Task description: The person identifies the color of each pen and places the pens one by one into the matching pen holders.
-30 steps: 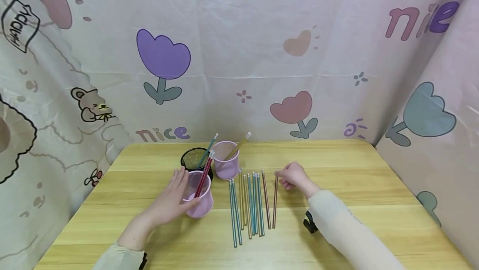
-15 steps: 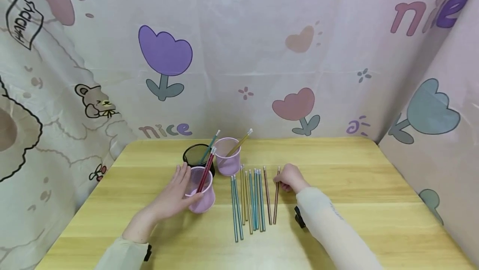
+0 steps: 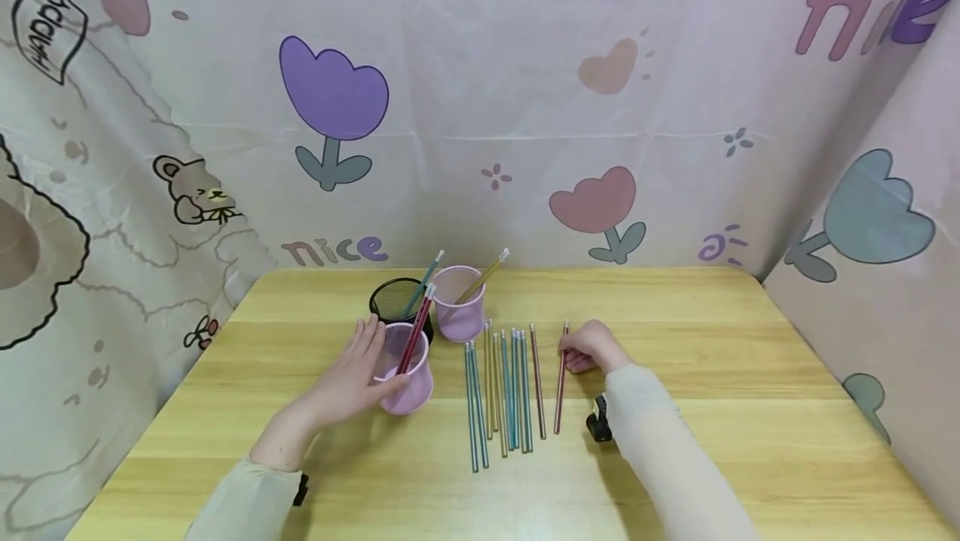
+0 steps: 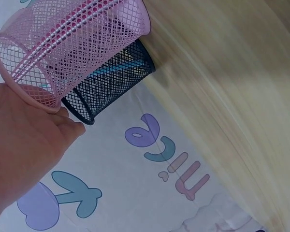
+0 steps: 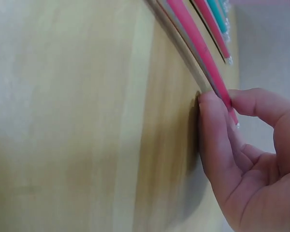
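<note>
Right hand [image 3: 592, 349] is pinching the far end of a thin red pencil [image 3: 560, 383], thumb and forefinger closed on it near the eraser tip; right wrist view confirms fingertips [image 5: 217, 104] are clamping the pink-red shaft [image 5: 198, 46]. Pencil is lying roughly front-to-back on the light wooden worktop [image 3: 712, 408], about mid-depth, just right of centre. It is sitting slightly apart from a row of teal, yellow and red pencils [image 3: 502, 387] lying parallel on the worktop to its left.

Left hand [image 3: 352, 378] is wrapping loosely around the near pink mesh pencil cup [image 3: 405, 374], fingers on its left wall, thumb toward the front; grip looks light and partly open, cupping rather than squeezing. Left wrist view is showing the palm [image 4: 24, 159] against the rim of the pink mesh cup [image 4: 72, 43]. That cup is holding a couple of red pencils [image 3: 415, 333] leaning toward the back.

Black mesh cup [image 3: 393, 301] is standing right behind it with a teal pencil [image 3: 423, 278], and a second pink mesh cup [image 3: 459, 308] with a yellow pencil [image 3: 483, 273] is standing beside that, toward the worktop's back edge.
</note>
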`<state>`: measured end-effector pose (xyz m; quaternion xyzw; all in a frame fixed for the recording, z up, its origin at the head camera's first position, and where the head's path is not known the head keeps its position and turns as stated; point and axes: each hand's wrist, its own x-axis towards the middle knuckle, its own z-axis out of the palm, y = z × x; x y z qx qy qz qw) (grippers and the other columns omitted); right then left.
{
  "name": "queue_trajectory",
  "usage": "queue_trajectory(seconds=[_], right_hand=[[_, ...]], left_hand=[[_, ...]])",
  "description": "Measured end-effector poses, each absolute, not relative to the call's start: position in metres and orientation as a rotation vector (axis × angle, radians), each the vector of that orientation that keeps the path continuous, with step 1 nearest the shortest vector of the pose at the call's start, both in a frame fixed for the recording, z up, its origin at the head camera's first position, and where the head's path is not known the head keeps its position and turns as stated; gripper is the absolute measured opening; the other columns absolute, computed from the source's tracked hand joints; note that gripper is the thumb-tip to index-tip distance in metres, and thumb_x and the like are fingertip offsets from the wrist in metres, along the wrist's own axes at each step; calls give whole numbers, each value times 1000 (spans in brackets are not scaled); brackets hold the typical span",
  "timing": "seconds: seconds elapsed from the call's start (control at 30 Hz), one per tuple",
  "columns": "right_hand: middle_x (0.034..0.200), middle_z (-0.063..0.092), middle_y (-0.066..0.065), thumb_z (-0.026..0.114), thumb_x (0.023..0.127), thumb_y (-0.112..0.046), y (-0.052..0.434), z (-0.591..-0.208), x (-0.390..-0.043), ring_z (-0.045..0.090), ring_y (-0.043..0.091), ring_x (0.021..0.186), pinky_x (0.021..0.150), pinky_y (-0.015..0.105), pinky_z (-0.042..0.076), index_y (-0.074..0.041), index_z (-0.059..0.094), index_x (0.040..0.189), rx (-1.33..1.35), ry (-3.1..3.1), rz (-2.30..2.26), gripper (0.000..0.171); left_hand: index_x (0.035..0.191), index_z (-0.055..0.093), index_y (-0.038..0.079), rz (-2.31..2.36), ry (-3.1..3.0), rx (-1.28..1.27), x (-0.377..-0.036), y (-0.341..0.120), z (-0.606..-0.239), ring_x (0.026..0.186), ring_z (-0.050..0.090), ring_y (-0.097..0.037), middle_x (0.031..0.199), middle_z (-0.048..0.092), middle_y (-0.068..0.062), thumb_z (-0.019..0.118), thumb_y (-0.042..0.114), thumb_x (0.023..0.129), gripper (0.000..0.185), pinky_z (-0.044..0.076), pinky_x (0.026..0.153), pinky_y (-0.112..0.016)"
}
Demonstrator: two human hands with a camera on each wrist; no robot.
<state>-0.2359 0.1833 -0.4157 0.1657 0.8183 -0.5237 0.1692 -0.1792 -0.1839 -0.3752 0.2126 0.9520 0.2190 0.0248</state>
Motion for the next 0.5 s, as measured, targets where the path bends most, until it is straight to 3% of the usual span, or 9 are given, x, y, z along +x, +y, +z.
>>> queue_trajectory(seconds=[0.17, 0.37, 0.5], right_hand=[[52, 58, 2, 55, 84, -3, 196, -412, -240, 60, 9, 45, 52, 23, 56, 2, 61, 72, 483, 2181, -1672, 15], [58, 61, 2, 49, 90, -3, 203, -403, -244, 63, 9, 51, 57, 20, 57, 14, 58, 99, 414, 2027, -1835, 22], [61, 62, 2, 49, 91, -4, 204, -395, -243, 64, 10, 53, 58, 20, 57, 12, 57, 100, 385, 1952, -1872, 19]], left_hand=[[144, 13, -13, 670, 2942, 664, -181, -183, -374, 140, 1, -50, 153, 2, -30, 54, 49, 89, 93, 12, 114, -59], [144, 13, -14, 664, 2942, 663, -183, -184, -375, 140, 2, -50, 153, 2, -30, 54, 51, 89, 94, 12, 114, -59], [144, 14, -14, 664, 2941, 658, -182, -185, -377, 140, 2, -50, 153, 3, -31, 54, 51, 89, 94, 11, 114, -59]])
